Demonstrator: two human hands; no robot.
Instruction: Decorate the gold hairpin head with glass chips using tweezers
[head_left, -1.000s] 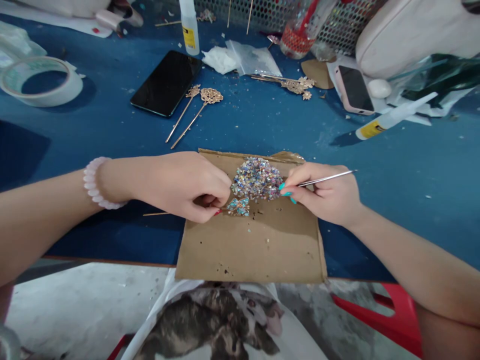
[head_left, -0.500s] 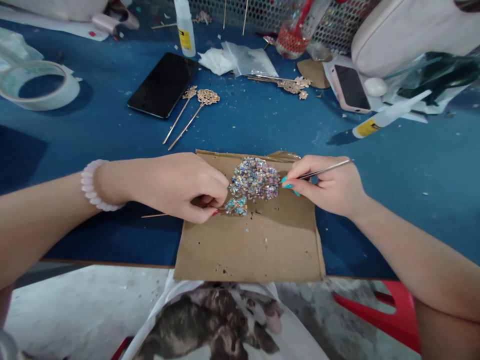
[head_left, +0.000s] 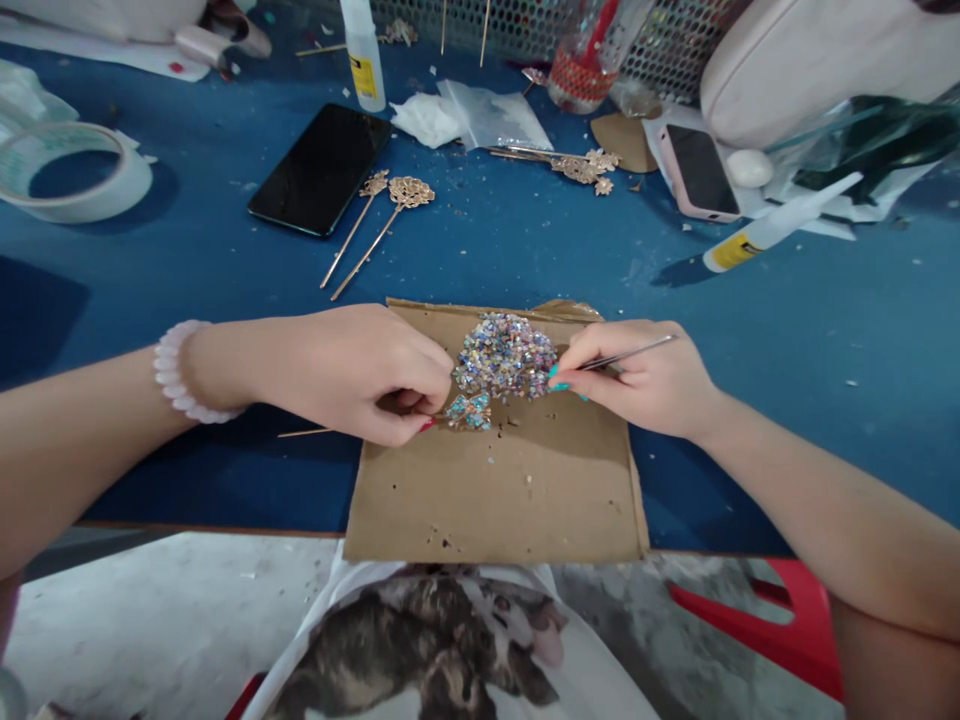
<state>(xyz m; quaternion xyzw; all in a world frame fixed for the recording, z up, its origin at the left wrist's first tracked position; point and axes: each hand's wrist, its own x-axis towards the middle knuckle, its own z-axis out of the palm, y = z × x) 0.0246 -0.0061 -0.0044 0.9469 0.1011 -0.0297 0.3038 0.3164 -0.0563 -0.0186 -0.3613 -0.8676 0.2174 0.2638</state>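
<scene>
My left hand (head_left: pixel 375 375) is closed on a hairpin (head_left: pixel 469 411) whose flat head, dotted with blue stones, lies over a piece of cardboard (head_left: pixel 480 500). The pin's thin gold stem comes out on the far side of that hand. Just beyond the head sits a heap of small multicoloured rhinestones (head_left: pixel 504 355). At the heap's right edge, my right hand (head_left: pixel 637 375) pinches slim metal tweezers (head_left: pixel 637 352). Their tips are hidden by the fingers and the heap.
Two gold hairpins (head_left: pixel 390 222) lie beside a black phone (head_left: pixel 322 170). Left is a tape roll (head_left: pixel 112 185); glue bottles (head_left: pixel 364 55) stand behind and right. More gold hairpins (head_left: pixel 581 168), a plastic bag (head_left: pixel 499 115) and a pink phone (head_left: pixel 701 172) lie farther back.
My right hand has shifted slightly left and down with the tweezers, their back end now lower, and its fingertips touch the heap's edge. My left hand keeps its grip on the hairpin.
</scene>
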